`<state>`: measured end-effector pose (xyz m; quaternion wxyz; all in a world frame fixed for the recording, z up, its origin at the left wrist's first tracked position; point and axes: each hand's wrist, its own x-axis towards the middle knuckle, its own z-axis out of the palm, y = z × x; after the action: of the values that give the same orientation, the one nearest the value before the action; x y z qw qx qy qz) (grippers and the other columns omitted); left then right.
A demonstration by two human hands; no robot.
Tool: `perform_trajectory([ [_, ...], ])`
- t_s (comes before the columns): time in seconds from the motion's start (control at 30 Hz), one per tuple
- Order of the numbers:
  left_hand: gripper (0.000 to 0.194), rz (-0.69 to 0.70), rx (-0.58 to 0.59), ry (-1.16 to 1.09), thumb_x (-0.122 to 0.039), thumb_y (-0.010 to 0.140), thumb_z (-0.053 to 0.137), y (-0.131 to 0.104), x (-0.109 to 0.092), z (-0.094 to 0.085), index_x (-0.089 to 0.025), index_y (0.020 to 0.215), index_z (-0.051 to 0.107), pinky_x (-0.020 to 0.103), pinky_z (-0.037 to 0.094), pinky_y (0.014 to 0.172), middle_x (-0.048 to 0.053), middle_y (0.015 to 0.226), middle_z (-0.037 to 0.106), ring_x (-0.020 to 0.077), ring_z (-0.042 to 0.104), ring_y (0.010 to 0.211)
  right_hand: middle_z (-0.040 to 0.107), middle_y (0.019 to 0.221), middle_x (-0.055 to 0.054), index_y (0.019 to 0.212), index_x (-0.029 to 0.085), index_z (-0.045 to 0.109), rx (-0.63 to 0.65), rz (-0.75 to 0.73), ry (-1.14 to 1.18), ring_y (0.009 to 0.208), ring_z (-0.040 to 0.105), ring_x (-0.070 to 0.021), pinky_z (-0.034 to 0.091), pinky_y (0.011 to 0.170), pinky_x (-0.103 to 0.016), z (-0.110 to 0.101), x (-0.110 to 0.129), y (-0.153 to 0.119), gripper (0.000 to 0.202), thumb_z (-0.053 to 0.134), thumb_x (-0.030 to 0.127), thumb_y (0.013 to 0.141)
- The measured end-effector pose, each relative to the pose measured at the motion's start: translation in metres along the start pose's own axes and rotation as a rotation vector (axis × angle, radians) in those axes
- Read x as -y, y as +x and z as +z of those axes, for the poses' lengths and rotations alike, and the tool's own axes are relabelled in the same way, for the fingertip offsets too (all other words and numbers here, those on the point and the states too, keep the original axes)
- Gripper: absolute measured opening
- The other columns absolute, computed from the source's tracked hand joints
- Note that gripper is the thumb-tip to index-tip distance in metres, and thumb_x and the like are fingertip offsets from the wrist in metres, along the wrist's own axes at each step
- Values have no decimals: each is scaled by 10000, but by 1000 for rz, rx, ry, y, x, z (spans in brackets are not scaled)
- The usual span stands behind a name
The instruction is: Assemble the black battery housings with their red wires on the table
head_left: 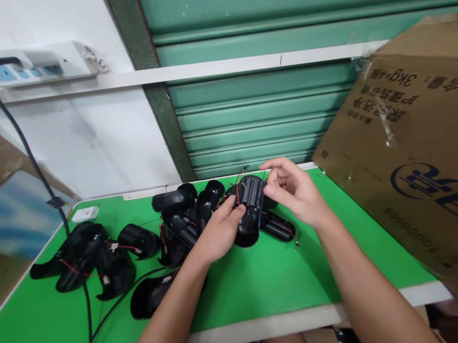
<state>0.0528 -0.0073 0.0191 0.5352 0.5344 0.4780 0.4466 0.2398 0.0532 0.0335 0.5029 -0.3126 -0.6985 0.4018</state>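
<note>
My left hand (222,227) grips a black plastic housing (249,227) above the green table. The housing has a ribbed, slotted section in its upper half and a rounded lower end. A thin red wire (238,187) rises from its top left. Close to the housing's upper right edge is my right hand (294,187), its fingers curled and the thumb bent inward; what is between its fingertips is too small to make out. Below the housing lies another black part (278,226) with red wire and bare-looking ends.
Several similar black housings (114,266) with red wires lie on the left and middle of the green tabletop (272,285). A black cable (33,160) hangs from a power strip (38,65) down across the table. A white adapter (85,214) sits back left. A cardboard box (426,165) stands right.
</note>
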Motion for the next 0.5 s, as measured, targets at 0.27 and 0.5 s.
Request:
perform_trajectory([
  [0.27,282,62,234,56,-323,914,562,-1,-3,-1,-156,1118,661,301,445,935,38,1081,688,200,587,1029,618,687,22,916,195,697,-68,-57,-139,575,502,-107,378,538,-246,3,2,0,135,681,319,864],
  [0.5,333,125,106,119,-283,941,472,-2,-1,3,-179,1202,651,333,436,974,34,1115,678,223,577,1064,552,640,42,843,202,668,-163,-170,-333,578,461,-106,385,574,-261,25,7,-7,110,722,298,842],
])
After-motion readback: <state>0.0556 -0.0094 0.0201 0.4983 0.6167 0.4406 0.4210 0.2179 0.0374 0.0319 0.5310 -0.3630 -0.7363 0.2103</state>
